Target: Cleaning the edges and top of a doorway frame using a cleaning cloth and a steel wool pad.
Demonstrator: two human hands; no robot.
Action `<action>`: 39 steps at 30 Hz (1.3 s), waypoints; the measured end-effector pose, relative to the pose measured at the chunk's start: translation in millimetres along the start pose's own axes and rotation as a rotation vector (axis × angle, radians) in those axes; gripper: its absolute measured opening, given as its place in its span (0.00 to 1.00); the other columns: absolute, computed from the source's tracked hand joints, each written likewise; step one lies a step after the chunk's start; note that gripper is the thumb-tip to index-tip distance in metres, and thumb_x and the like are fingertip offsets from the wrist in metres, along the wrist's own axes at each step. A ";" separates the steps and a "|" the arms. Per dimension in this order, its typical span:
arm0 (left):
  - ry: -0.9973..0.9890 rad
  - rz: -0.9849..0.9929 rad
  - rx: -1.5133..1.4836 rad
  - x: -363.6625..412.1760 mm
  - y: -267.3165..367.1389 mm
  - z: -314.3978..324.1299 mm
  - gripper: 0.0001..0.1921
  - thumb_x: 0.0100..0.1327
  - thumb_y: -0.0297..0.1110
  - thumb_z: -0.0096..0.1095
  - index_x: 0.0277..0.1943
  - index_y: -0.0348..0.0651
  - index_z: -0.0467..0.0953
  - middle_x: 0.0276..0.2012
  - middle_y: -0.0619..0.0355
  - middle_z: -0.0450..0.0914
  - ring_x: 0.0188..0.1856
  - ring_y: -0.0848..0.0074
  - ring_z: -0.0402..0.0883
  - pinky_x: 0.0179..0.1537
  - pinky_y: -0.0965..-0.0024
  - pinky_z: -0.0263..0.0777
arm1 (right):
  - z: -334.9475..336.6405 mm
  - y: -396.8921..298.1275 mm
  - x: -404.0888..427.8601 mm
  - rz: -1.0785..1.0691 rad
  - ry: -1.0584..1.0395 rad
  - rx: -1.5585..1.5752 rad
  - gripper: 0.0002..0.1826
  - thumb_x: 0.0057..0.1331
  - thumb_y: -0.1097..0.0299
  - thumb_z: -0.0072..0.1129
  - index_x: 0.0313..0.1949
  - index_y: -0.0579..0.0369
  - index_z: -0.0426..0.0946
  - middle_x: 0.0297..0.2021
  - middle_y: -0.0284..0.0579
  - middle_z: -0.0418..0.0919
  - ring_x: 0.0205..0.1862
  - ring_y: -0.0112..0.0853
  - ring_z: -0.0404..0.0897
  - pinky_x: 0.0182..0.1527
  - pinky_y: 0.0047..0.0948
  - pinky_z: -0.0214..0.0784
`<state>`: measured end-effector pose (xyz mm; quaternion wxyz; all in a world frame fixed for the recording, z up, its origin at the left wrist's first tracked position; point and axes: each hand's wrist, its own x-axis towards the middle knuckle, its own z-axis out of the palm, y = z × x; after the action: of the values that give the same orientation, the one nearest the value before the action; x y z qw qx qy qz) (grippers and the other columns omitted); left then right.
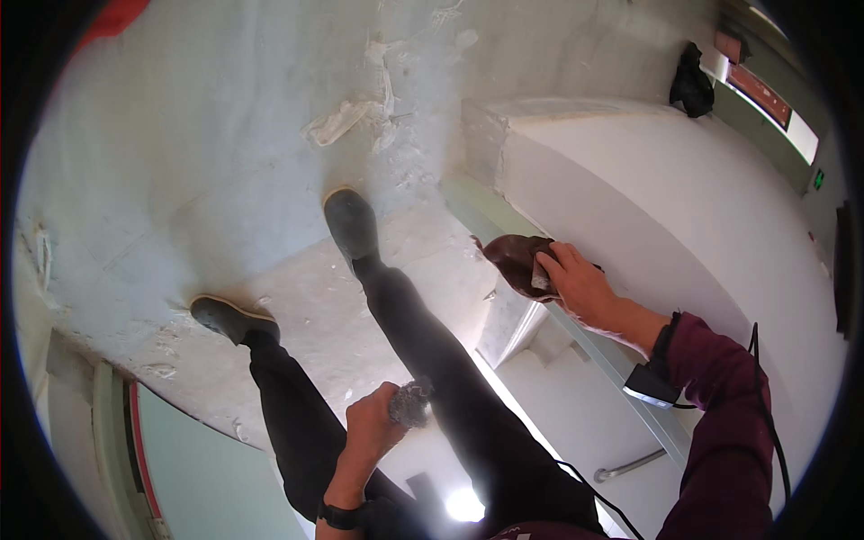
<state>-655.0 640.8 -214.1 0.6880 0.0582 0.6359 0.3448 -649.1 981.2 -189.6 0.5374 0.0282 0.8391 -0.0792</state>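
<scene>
My left hand point(371, 425) is closed around a ball of steel wool point(410, 403), held in front of my legs and apart from the surfaces around it. My right hand point(586, 283) grips a crumpled dark brown cloth point(511, 264) by its right side. The cloth overlaps a narrow pale green rail point(487, 210) along the foot of a white curved wall point(607, 182); whether it presses on the rail cannot be told. A small greyish piece shows under the right thumb, too hidden to name.
My dark shoes point(352, 226) stand on a scuffed grey surface point(223, 169) with torn whitish scraps point(344, 123). A black bag point(693, 81) rests on the wall's top. A cable point(769, 405) runs along my right sleeve. A curved metal handle point(628, 466) is at lower right.
</scene>
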 end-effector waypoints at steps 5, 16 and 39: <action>0.011 0.075 -0.080 14.8 18.9 -7.7 0.14 0.40 0.31 0.67 0.30 0.41 0.70 0.21 0.50 0.76 0.26 0.57 0.76 0.27 0.65 0.68 | 51.6 16.1 64.7 -0.016 0.200 -0.124 0.30 0.45 0.73 0.60 0.49 0.62 0.61 0.44 0.54 0.62 0.46 0.48 0.65 0.48 0.38 0.62; -0.069 0.140 -0.148 14.5 19.5 -19.6 0.16 0.37 0.32 0.69 0.30 0.42 0.70 0.23 0.51 0.76 0.26 0.58 0.76 0.27 0.66 0.68 | 109.3 42.5 175.6 0.012 0.205 0.043 0.23 0.46 0.75 0.58 0.44 0.52 0.66 0.43 0.46 0.64 0.45 0.41 0.68 0.46 0.35 0.64; 0.094 0.250 -0.104 12.5 7.1 -9.1 0.16 0.37 0.29 0.66 0.33 0.45 0.70 0.22 0.54 0.76 0.27 0.60 0.76 0.28 0.64 0.68 | -19.2 -7.2 -62.9 0.125 0.131 0.026 0.27 0.42 0.80 0.57 0.45 0.50 0.65 0.46 0.45 0.65 0.47 0.42 0.69 0.45 0.31 0.66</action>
<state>-666.7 649.7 -222.5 0.6110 0.0850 0.6365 0.4628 -640.9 979.6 -123.9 0.4850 0.0924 0.8679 -0.0542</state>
